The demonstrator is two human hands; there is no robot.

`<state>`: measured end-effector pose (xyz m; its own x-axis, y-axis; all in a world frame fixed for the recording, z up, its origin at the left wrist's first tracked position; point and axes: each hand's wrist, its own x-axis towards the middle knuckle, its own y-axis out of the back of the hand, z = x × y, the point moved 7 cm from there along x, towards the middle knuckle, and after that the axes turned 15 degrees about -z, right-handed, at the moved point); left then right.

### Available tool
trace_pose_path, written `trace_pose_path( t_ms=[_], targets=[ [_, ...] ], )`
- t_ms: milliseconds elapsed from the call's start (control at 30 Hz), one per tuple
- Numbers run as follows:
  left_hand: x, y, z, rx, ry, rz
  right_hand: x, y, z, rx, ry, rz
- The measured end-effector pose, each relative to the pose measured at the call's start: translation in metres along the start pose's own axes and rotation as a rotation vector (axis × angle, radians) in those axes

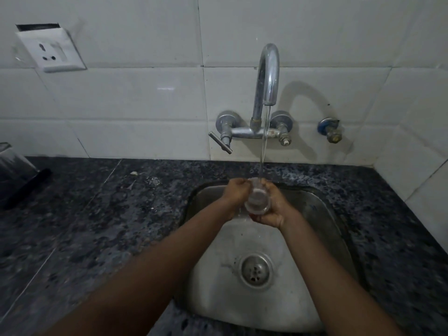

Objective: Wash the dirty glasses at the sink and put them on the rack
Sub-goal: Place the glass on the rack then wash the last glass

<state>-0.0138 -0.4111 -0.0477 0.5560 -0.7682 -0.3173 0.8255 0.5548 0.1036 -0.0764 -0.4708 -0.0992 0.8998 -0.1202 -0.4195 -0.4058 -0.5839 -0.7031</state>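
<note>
A small clear glass is held over the steel sink, its mouth up under the running stream from the chrome tap. My right hand grips the glass from the right and below. My left hand curls against its left side near the rim. Water falls into the glass and splashes down toward the drain. No rack is in view.
Dark speckled granite counter surrounds the sink. A dark object sits at the far left edge. The tap's lever handle sticks out left, a blue-capped valve is on the right, and a wall socket is upper left.
</note>
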Motion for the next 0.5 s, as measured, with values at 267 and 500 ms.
trace_pose_path(
  t_ms=[267,500],
  targets=[
    [-0.022,-0.032,0.037,0.631,-0.478,0.122,0.003,-0.010,-0.015,0.119,0.144,0.011],
    [0.007,-0.028,0.028,0.353,0.018,-0.184,-0.013,0.001,-0.021,-0.398,0.279,0.229]
  ],
)
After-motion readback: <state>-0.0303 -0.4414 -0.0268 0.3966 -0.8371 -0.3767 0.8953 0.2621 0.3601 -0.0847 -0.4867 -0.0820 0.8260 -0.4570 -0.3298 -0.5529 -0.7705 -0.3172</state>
